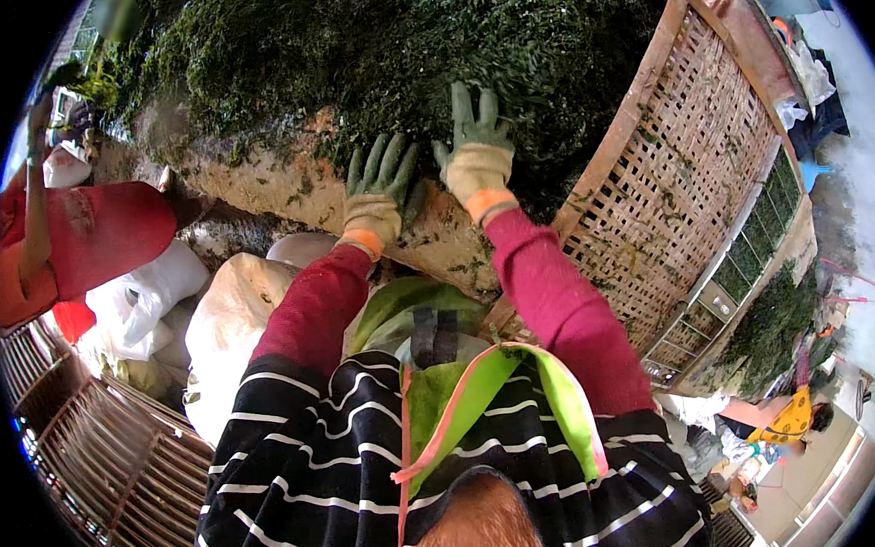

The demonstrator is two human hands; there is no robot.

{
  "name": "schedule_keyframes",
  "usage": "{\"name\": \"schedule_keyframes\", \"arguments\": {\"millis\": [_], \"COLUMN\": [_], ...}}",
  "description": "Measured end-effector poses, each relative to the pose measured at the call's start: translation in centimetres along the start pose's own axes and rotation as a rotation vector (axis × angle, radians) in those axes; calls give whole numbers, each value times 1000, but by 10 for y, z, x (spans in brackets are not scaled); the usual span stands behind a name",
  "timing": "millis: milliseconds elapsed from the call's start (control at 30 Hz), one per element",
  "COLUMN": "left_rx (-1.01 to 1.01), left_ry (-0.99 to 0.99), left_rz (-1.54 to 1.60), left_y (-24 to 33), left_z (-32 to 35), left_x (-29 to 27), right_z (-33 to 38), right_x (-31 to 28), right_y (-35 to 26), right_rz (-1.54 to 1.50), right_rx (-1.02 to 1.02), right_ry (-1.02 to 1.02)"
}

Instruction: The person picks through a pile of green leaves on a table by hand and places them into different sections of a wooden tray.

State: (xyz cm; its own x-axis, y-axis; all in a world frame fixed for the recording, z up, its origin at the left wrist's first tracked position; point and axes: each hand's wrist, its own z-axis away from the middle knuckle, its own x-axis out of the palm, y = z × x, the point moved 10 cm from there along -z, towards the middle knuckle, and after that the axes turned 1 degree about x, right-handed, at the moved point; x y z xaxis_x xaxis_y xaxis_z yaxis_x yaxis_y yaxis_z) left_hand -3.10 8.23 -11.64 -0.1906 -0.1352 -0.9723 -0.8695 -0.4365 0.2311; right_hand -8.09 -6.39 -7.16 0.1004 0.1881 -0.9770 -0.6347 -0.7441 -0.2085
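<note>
Both my hands wear green-and-cream work gloves with orange cuffs. My left hand (pixel 380 182) lies flat, fingers spread, at the edge of a big heap of dark green leaves (pixel 384 46). My right hand (pixel 477 141) reaches a little further, its fingers spread and pressed into the same leaves. Neither hand grips anything. The heap rests on a pale, stained cloth (pixel 272 188) that hangs over the edge below my hands. My red sleeves and striped top fill the lower middle.
A woven bamboo tray (pixel 691 158) with a wooden frame leans on the right. Another person in red (pixel 85 235) stands at the left. White sacks (pixel 225 327) lie below the cloth. Slatted bamboo racks (pixel 99 465) are lower left. A seated person in yellow (pixel 792 417) is lower right.
</note>
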Motion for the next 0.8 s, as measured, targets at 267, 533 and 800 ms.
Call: {"name": "schedule_keyframes", "arguments": {"millis": [267,533,800], "left_rx": [-29,162,-108], "left_ry": [-18,18,-336], "left_rz": [-10,235,1098], "left_y": [-6,62,187], "left_z": [4,-4,-69], "left_x": [-3,-16,17], "right_z": [-47,-51,-66], "right_x": [-70,-269,-227], "right_y": [27,-4,43], "right_rz": [-256,-1358,-1687], "right_rx": [-106,-163,-45], "right_ry": [98,-5,5]}}
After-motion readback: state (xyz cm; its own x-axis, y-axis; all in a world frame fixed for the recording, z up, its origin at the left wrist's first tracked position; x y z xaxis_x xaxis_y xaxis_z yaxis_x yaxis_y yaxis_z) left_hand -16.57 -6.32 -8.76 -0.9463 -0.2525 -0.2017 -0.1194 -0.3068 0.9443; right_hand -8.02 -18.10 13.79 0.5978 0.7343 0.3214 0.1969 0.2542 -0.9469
